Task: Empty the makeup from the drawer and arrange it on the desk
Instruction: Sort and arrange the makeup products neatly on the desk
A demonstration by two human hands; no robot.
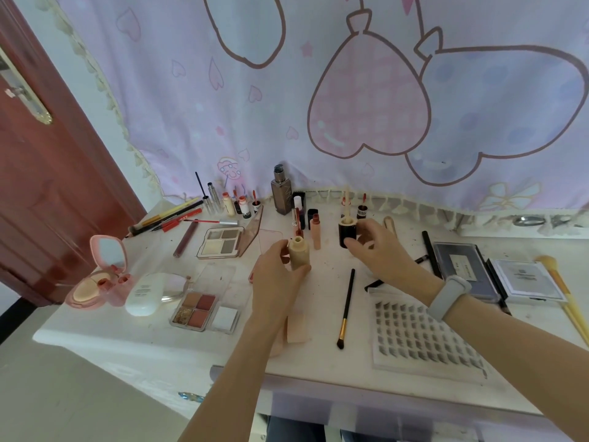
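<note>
Left hand [276, 275] wraps round a small beige foundation bottle [299, 253], neck uncovered, held upright just above the white desk [134, 339], fingers curled on its body and thumb side toward the camera. Right hand [374, 247] pinches the black cap [347, 234], its cream applicator wand [346, 199] pointing straight up, off to the right of the bottle and a little higher. Cap and bottle apart, a clear gap between them.

Between the two hands stands a slim peach tube [316, 235], upright, with lipsticks [298, 220] just behind it. Below the right hand a black-handled brush [346, 309] lies lengthwise on the desk, and beside it the tray of false lashes [420, 339] sits under the right forearm. To the left of the bottle, an open eyeshadow palette [221, 242], and nearer the front a blush palette [196, 309]. Far left, an open pink compact [98, 272] with its mirror up. A tall brown pump bottle [281, 191] stands at the back against the curtain [287, 90].
</note>
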